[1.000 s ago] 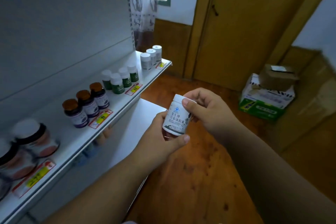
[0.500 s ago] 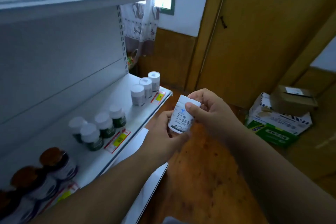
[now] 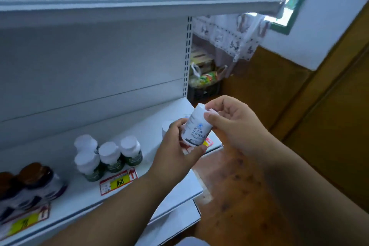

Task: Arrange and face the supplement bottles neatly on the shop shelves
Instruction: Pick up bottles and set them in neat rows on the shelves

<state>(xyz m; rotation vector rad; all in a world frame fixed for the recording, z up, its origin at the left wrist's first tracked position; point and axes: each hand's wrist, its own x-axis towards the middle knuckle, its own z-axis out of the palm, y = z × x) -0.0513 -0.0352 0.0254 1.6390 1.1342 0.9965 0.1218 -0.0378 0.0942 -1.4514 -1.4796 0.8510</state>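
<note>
Both my hands hold one white supplement bottle [image 3: 196, 129] with a blue logo and dark print, its label facing me, just in front of the right end of the white shelf [image 3: 151, 140]. My left hand [image 3: 175, 146] grips its base from below. My right hand [image 3: 229, 124] pinches its white cap from the right. Behind the left hand, white-capped bottles [image 3: 166, 126] of the same kind stand on the shelf, mostly hidden. Several white-capped, green-labelled bottles [image 3: 109, 156] stand further left. Brown-capped bottles [image 3: 34, 181] sit at the far left, blurred.
Red and yellow price tags [image 3: 118, 180] lie along the shelf's front edge. An upper shelf [image 3: 139, 4] overhangs, with a lower shelf [image 3: 179, 215] below. A bag of goods [image 3: 205, 78] sits on the floor beyond the shelf end. Wooden floor and a wooden door are to the right.
The view has swung left and closer to the shelf. My hands carried the white bottle toward the shelf's right end, now covering the white bottles there. The grip is unchanged.
</note>
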